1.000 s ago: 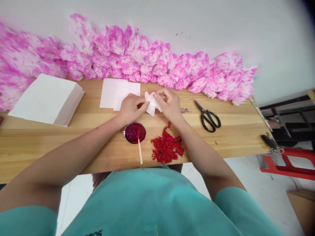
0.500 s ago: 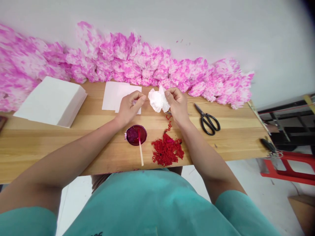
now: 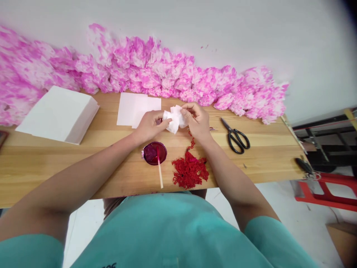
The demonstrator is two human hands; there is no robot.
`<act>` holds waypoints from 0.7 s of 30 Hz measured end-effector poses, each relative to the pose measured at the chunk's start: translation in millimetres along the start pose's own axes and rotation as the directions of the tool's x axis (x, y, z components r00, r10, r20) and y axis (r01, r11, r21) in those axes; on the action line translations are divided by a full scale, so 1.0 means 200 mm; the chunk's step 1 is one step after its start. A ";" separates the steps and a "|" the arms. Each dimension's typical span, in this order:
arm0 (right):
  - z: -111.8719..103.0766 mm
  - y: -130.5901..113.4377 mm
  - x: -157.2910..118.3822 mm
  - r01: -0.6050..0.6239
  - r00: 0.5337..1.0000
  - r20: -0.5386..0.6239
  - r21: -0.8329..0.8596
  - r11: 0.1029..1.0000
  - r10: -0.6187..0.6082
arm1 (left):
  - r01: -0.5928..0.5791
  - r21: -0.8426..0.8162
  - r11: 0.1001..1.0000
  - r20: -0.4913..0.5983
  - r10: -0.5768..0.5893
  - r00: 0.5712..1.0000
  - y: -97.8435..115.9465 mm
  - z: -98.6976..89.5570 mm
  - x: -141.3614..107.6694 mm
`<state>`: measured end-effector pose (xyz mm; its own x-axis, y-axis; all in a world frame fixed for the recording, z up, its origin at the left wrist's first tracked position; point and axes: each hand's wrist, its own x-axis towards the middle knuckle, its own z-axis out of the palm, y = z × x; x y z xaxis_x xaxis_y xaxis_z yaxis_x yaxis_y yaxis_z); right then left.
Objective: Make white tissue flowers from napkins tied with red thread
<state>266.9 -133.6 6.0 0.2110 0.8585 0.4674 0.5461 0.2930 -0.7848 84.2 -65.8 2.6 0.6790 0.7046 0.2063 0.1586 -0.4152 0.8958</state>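
Note:
A crumpled white paper flower (image 3: pixel 174 119) is held between my two hands above the table. My left hand (image 3: pixel 153 124) pinches its left side, the thumb lying over the paper. On the other side my right hand (image 3: pixel 196 120) grips it between thumb and fingers. Below my left hand sits a small dish of dark magenta liquid (image 3: pixel 153 154) with a wooden stick (image 3: pixel 160 173) resting in it. A tangled heap of red yarn (image 3: pixel 190 170) lies below my right hand, one strand running up beneath it.
White paper sheets (image 3: pixel 131 108) lie behind my left hand, and a thick white paper stack (image 3: pixel 57 113) stands farther left. Black-handled scissors (image 3: pixel 237 138) rest to the right. Pink-and-white paper flowers (image 3: pixel 167 70) line the wall. A red stool (image 3: pixel 327 190) stands off the table's right end.
My left hand has moved right and closed on the paper flower. The flower has shifted slightly left and down, and my right hand keeps its hold.

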 end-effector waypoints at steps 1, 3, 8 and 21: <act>-0.01 -0.01 0.00 0.024 0.999 -0.032 -0.035 0.999 -0.025 | -0.001 0.028 1.000 -0.030 0.002 1.000 -0.01 0.00 0.00; -0.02 -0.04 0.00 0.067 0.990 -0.115 -0.130 0.989 -0.082 | -0.007 0.090 0.996 -0.105 0.016 0.994 -0.02 0.01 0.00; -0.01 -0.11 -0.02 0.137 0.988 -0.029 -0.297 0.945 -0.152 | -0.043 0.234 0.971 -0.181 0.087 0.980 -0.02 0.01 0.01; 0.02 0.02 -0.01 -0.240 0.968 -0.037 0.137 0.961 0.247 | -0.111 0.201 0.973 -0.125 0.138 0.983 -0.03 0.00 0.01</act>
<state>265.3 -131.8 1.4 0.3691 0.8881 0.2740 0.3632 0.1335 -0.9221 84.6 -62.8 -2.6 0.5993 0.7071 0.3754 0.2232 -0.5979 0.7699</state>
